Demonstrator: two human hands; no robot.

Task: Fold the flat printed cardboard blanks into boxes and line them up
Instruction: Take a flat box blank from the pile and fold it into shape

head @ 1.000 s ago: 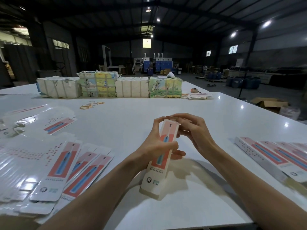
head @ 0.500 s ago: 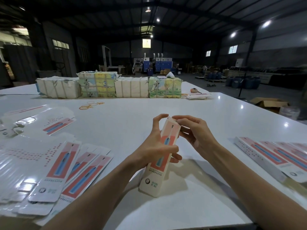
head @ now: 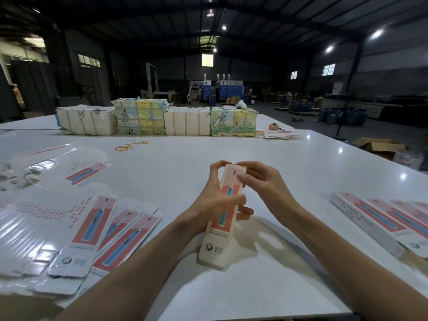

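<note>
A long narrow box [head: 217,249] printed red and blue stands tilted on the white table [head: 266,286], its lower end on the surface. My left hand [head: 216,200] grips its middle, thumb across the printed front. My right hand [head: 261,181] pinches the box's top end, fingers curled over the upper flap. Flat printed blanks [head: 92,228] lie fanned out in a heap at the left. Folded boxes [head: 379,221] lie side by side in a row at the right edge.
Wrapped bundles of stacked paper [head: 157,119] line the far side of the table. Rubber bands [head: 129,145] lie in front of them. A few more blanks [head: 278,135] lie at the far right. An open carton [head: 379,147] sits on the floor beyond the table.
The box's top end has leaned a little to the right. My right hand's fingers have come down over the top flap, and my left forefinger has curled towards it.
</note>
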